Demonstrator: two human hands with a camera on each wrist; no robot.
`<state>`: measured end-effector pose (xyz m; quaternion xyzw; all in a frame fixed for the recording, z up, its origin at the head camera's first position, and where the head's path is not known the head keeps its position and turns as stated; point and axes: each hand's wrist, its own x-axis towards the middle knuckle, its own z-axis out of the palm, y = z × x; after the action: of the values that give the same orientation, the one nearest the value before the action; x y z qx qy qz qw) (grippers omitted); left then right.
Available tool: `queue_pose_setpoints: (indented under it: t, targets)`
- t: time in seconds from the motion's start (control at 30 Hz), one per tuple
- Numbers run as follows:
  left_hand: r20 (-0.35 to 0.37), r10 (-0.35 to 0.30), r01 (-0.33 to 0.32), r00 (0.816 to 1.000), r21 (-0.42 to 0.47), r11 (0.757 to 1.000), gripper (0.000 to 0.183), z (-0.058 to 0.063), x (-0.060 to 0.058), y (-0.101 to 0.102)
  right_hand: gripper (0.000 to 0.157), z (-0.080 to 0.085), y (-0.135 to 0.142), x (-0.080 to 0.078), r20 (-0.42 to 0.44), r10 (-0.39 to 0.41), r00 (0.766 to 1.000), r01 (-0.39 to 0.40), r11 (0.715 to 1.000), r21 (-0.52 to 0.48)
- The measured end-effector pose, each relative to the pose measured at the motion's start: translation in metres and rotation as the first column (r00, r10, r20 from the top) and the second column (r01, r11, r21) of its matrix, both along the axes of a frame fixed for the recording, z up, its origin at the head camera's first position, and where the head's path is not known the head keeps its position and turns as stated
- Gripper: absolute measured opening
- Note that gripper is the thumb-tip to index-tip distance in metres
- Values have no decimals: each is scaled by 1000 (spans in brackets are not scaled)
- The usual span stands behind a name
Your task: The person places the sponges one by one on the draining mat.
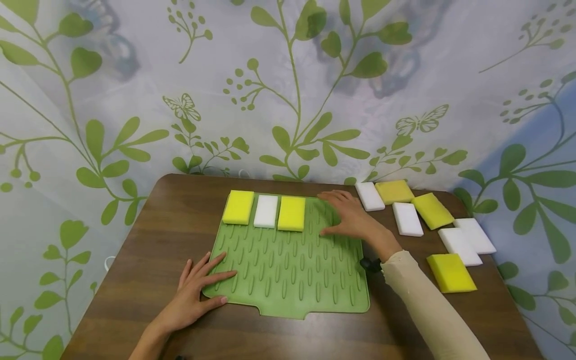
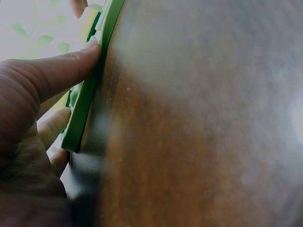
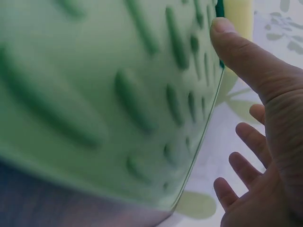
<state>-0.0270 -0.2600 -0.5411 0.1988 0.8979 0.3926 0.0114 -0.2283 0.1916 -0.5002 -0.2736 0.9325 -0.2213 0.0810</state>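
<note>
A green ridged mat (image 1: 292, 280) lies on the table. Along its far edge, from the left, sit a yellow sponge (image 1: 238, 207), a white sponge (image 1: 266, 211) and another yellow sponge (image 1: 291, 214), side by side with small gaps. My left hand (image 1: 193, 297) rests with spread fingers on the mat's near left corner; its thumb (image 2: 71, 66) touches the mat's edge in the left wrist view. Over the mat's far right part is my right hand (image 1: 353, 217), fingers apart and holding nothing. In the right wrist view its thumb (image 3: 246, 56) appears in front of a yellow sponge.
To the right of the mat lie several loose sponges, among them a white one (image 1: 370, 196) near the right hand and a yellow one (image 1: 451, 273) nearest the front. Brown table (image 1: 135, 280) surrounds the mat. A leaf-patterned cloth (image 1: 288, 100) hangs behind the table.
</note>
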Motion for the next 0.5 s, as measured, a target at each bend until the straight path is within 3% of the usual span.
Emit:
queue_pose_setpoints:
  t: [0.3,0.5]
  targets:
    - [-10,-3,3,1000,10,1000,55,-1,1,1,102,3,37,-11,47,-61,997,60,998,32]
    - [-10,-1,1,1000,6,1000,55,0,0,1,90,7,66,-21,28,-107,994,107,994,3]
